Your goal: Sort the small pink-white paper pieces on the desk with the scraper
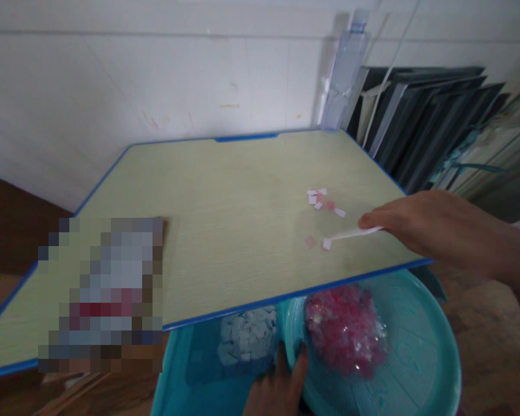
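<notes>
Over the right part of a pale yellow board (225,202) with a blue edge, my right hand (433,231) is closed on a thin white stick (355,233). The stick's tip touches a small white square (327,244) on the board. Beside it lies a pinkish square (309,242), and farther back is a small cluster of white and pink pieces (318,199). Below the board's front edge, my left hand (279,381) pinches the rim of a round teal basin (420,346). A heap of shiny red-pink pieces (346,329) sits in that basin.
Left of the basin, a teal tray (177,370) holds a pile of white square pieces (249,335). A clear plastic bottle (344,81) stands at the board's back right corner. Dark panels (429,115) lean beyond it. A pixelated patch covers the board's left side.
</notes>
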`<control>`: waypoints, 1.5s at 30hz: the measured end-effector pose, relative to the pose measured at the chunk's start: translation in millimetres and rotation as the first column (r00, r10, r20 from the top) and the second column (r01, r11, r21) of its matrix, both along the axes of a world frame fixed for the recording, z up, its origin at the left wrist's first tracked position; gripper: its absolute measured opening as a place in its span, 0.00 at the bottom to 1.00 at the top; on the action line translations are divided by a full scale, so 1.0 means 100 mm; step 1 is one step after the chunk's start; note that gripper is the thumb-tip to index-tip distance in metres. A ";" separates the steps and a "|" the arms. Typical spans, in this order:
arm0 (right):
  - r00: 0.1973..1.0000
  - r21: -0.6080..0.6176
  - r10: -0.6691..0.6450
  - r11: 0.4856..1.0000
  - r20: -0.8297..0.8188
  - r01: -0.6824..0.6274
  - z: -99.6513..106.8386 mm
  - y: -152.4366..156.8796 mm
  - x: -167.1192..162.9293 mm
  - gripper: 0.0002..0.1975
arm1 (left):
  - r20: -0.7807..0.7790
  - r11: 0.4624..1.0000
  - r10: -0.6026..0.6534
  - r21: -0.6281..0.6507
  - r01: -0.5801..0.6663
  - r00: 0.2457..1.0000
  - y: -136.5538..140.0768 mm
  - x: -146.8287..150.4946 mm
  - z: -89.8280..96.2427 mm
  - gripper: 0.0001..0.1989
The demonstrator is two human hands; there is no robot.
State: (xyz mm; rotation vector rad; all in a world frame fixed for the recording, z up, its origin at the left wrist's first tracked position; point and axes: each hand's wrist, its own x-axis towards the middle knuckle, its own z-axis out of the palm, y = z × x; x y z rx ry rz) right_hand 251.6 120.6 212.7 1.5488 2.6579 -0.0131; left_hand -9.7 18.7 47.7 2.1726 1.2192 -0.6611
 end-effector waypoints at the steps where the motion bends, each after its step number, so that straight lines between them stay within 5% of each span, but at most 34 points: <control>1: 0.999 0.032 0.035 0.999 -0.002 -0.035 -0.03 0.02 0.00 0.18 | 0.004 1.000 0.002 0.004 -0.002 1.000 0.00 0.00 -0.01 0.36; 4: 0.990 0.113 0.141 0.983 0.029 -0.143 -0.08 0.07 0.01 0.17 | 0.011 1.000 -0.003 0.011 0.003 1.000 0.00 0.00 -0.03 0.36; 8: 0.991 0.219 0.118 0.967 0.059 -0.129 -0.09 0.07 0.01 0.18 | -0.003 1.000 0.000 0.029 0.000 1.000 0.00 0.01 -0.03 0.36; 13: 0.989 0.155 0.118 0.979 0.086 -0.130 -0.10 0.05 -0.03 0.18 | 0.008 1.000 -0.006 0.010 0.006 1.000 0.00 0.00 -0.01 0.35; 27: 0.985 0.040 -0.155 0.987 0.070 0.153 -0.02 0.04 0.10 0.16 | -0.007 0.999 0.020 -0.029 -0.020 1.000 0.01 0.01 0.04 0.36; 31: 0.992 -0.023 -0.110 0.994 0.059 0.111 -0.01 0.04 0.10 0.16 | 0.004 1.000 0.016 -0.011 -0.016 1.000 0.00 0.00 0.02 0.35; 40: 0.985 0.191 -0.165 0.970 0.046 0.153 -0.01 -0.03 0.06 0.18 | 0.005 1.000 0.014 0.022 -0.014 1.000 -0.02 -0.01 -0.03 0.37; 45: 0.976 0.029 -0.187 0.982 0.113 0.185 -0.01 -0.03 0.07 0.19 | 0.002 1.000 0.017 0.009 -0.017 1.000 -0.01 0.00 0.00 0.38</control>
